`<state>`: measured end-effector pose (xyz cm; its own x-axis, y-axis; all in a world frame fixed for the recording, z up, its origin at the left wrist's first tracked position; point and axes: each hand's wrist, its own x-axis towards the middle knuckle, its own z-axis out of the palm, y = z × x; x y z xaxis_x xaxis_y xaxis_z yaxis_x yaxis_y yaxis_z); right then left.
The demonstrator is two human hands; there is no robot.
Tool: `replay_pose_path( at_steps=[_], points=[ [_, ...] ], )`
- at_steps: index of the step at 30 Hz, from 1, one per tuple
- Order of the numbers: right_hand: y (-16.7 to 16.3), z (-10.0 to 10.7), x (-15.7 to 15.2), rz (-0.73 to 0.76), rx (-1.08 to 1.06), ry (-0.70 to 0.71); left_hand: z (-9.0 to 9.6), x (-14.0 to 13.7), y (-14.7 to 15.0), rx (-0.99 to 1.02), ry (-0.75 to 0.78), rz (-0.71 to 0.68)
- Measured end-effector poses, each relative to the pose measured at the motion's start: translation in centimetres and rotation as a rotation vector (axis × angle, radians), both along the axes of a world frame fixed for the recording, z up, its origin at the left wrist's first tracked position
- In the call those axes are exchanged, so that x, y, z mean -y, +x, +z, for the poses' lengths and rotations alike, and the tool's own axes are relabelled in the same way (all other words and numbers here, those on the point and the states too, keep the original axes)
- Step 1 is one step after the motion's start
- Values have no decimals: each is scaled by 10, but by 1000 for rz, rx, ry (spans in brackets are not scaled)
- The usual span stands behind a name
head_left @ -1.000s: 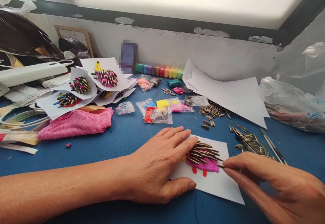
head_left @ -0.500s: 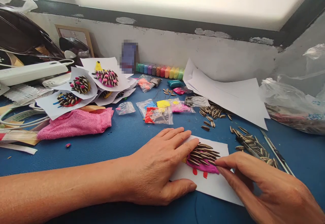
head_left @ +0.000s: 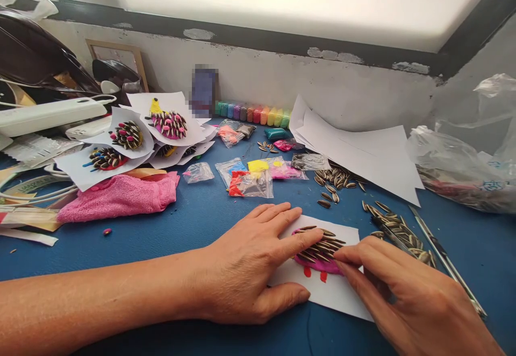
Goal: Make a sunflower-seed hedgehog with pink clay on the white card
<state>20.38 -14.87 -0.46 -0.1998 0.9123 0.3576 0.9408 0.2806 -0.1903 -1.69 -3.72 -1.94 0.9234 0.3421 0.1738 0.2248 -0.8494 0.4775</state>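
A hedgehog figure of magenta clay (head_left: 318, 264), stuck with rows of striped sunflower seeds (head_left: 325, 247) and with two red clay feet (head_left: 323, 276), lies on a white paper sheet (head_left: 336, 294). My left hand (head_left: 262, 264) rests flat and open on the sheet's left part, its index finger reaching over the seeds and hiding the figure's left end. At the figure's right end, my right hand (head_left: 407, 286) is closed in a pinch. Thumb and forefinger grip a sunflower seed at the clay; the fingertips mostly cover it.
Loose sunflower seeds (head_left: 397, 229) and a metal craft knife (head_left: 443, 256) lie at right. Small clay bags (head_left: 250, 183) sit beyond my hands, near blank paper sheets (head_left: 355, 146). Finished seed hedgehogs (head_left: 167, 125) on paper and a pink cloth (head_left: 124, 200) are at left.
My right hand has shifted slightly left along the hedgehog with its pinch kept. The left index finger now reaches a little further over the seeds.
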Motion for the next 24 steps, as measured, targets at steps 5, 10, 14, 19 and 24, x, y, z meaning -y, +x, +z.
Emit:
replay_pose_path(
  at_steps=[5,10,14,19,24],
  points=[
    [-3,2,-1,-31,13,-48,1,1,0,-1,-7,7],
    [-4,1,-3,-44,26,-52,2,0,0,-14,-4,5],
    [-6,-1,-3,-41,68,-31,2,0,1,-16,-8,8],
    [-3,5,1,-51,118,30,3,0,1,6,-9,9],
    [29,16,2,-276,150,106,3,-1,1,-16,-28,4]
  ],
)
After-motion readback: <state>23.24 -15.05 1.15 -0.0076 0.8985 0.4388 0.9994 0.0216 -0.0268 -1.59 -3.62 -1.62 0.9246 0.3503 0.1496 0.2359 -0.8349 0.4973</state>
